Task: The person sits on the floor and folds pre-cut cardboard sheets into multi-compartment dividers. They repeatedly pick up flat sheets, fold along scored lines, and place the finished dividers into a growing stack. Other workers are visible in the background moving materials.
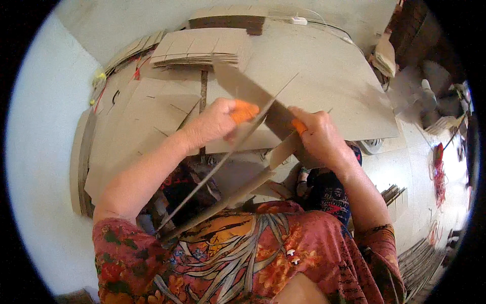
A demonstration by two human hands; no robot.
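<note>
Slotted cardboard strips cross each other in front of me. A broad brown strip (pixel 248 87) slants from the upper left down to my right hand (pixel 324 137). That hand is closed around it, with an orange finger cover at the fingertip. My left hand (pixel 217 121) is closed at a long strip seen edge-on (pixel 212 172), with an orange cover on a finger pressed near the crossing. Its inner fingers are partly hidden. Another cardboard strip (pixel 223 202) runs below, from the crossing toward my lap. Some edges are blurred.
A cardboard-covered work surface (pixel 324 76) spreads ahead. A stack of slotted cardboard sheets (pixel 197 45) lies at its far side, with another stack (pixel 228 24) behind. A white power strip (pixel 298 21) sits at the back. A fan (pixel 428 96) stands right, with red cord (pixel 439 175) nearer.
</note>
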